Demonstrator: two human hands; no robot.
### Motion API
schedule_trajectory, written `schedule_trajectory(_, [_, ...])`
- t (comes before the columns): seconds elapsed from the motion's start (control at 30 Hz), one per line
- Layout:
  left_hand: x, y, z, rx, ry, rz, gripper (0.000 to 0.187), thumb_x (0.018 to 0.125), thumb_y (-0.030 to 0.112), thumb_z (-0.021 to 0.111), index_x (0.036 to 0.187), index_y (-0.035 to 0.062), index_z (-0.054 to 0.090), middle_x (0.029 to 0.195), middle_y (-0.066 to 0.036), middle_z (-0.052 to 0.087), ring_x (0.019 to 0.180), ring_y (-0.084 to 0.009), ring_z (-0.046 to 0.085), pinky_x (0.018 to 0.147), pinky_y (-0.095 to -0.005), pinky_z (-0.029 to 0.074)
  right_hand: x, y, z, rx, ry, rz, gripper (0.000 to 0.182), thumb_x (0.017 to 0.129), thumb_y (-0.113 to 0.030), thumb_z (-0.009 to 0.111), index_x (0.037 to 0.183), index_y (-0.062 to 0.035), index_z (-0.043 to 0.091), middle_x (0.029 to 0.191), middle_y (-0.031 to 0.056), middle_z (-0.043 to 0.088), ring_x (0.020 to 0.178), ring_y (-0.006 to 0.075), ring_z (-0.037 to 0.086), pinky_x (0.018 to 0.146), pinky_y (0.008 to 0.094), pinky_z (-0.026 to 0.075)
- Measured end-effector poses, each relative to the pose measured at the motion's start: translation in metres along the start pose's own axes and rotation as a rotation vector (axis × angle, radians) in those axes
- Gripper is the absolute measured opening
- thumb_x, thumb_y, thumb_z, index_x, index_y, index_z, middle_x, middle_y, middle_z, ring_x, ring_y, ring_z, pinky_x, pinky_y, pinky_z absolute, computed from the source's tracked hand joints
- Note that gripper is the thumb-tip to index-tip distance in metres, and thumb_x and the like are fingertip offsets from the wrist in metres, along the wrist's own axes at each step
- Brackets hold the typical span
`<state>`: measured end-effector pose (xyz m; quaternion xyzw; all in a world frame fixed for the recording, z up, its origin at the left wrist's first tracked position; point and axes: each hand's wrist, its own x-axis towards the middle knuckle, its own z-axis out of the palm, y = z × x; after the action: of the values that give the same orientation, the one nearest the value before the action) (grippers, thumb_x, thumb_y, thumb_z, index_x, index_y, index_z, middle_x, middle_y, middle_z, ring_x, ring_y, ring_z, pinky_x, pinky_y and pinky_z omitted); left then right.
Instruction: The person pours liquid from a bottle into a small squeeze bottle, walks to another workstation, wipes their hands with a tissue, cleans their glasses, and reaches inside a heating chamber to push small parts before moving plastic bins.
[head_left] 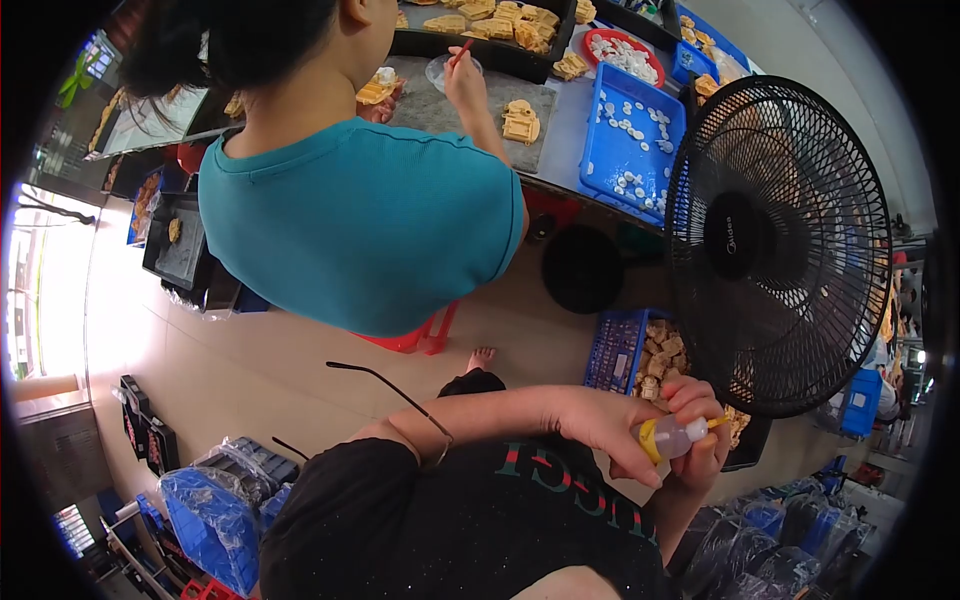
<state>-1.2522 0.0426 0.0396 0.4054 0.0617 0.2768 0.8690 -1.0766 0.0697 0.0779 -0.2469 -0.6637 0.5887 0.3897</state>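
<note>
A small clear bottle [672,438] with a yellow end, a white collar and a thin yellow tip is held in front of my shirt, at the lower right. My left hand [612,428] reaches in from the left, its thumb and fingers closed around the yellow end. On the other side, my right hand [703,455] has curled fingers around the bottle near the collar and tip. The bottle lies tilted, tip towards the right. Parts of the fingers are hidden behind it.
A black fan [735,235] stands close beyond my hands. Behind them is a blue crate [615,350] of tan pieces [660,355]. Ahead, a person in a teal shirt [360,220] works at a table with a blue tray [632,150] of white pieces.
</note>
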Motion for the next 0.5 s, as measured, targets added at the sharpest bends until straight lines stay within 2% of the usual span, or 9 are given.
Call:
schedule_trajectory(0.2, [0.003, -0.005, 0.001, 0.094, 0.073, 0.061, 0.032, 0.084, 0.022, 0.074, 0.109, 0.0059, 0.061, 0.078, 0.002, 0.058, 0.066, -0.0057, 0.054, 0.061, -0.0230, 0.045, -0.005, 0.000, -0.006, -0.117, 0.015, 0.006, 0.041, 0.092, -0.042, 0.055, 0.087, -0.0021, 0.064, 0.096, 0.0142, 0.063, 0.100, 0.0296, 0.058, 0.090, 0.0411, 0.045])
schedule_trajectory(0.23, [0.001, -0.002, 0.000, 0.137, 0.091, 0.013, 0.032, 0.084, 0.021, 0.073, 0.108, 0.0050, 0.060, 0.081, 0.002, 0.058, 0.070, -0.0058, 0.055, 0.064, -0.0236, 0.046, -0.005, -0.001, -0.004, -0.125, 0.019, 0.000, 0.039, 0.092, -0.040, 0.056, 0.087, -0.0022, 0.063, 0.097, 0.0139, 0.062, 0.099, 0.0280, 0.058, 0.088, 0.0397, 0.046])
schedule_trajectory(0.33, [0.003, -0.006, -0.001, 0.153, 0.127, 0.036, 0.033, 0.084, 0.020, 0.073, 0.109, 0.0039, 0.058, 0.086, 0.000, 0.058, 0.076, -0.0066, 0.056, 0.068, -0.0246, 0.047, -0.008, -0.003, -0.002, -0.133, 0.059, 0.022, 0.036, 0.092, -0.037, 0.056, 0.088, -0.0020, 0.063, 0.098, 0.0142, 0.062, 0.100, 0.0274, 0.058, 0.089, 0.0392, 0.046])
schedule_trajectory(0.5, [0.011, -0.012, -0.006, 0.213, 0.169, 0.040, 0.034, 0.084, 0.020, 0.072, 0.109, 0.0023, 0.057, 0.088, -0.001, 0.058, 0.080, -0.0076, 0.056, 0.071, -0.0255, 0.048, -0.013, 0.000, -0.005, -0.165, 0.115, 0.029, 0.030, 0.092, -0.030, 0.054, 0.089, -0.0009, 0.063, 0.100, 0.0148, 0.062, 0.100, 0.0265, 0.059, 0.089, 0.0382, 0.045])
